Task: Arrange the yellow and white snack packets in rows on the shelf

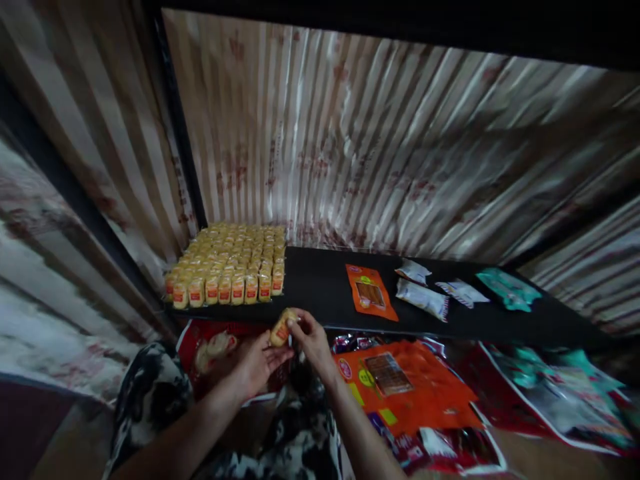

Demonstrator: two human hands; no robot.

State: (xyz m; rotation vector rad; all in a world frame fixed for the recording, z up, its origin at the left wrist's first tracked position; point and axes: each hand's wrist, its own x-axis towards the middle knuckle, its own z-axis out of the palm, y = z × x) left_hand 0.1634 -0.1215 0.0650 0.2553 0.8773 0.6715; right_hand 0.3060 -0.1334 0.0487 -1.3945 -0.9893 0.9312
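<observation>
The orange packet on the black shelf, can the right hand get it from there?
Probably yes: the right hand is near the black shelf, and nothing seems to stand between it and the orange packet. But it's gripping a yellow snack pack, so it may need to let go first.

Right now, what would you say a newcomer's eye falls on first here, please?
Probably the small yellow packs, in rows at the left end of the black shelf. The large orange bag below the shelf's middle also stands out. The right hand holds one yellow pack, with the left hand at its lower end.
</observation>
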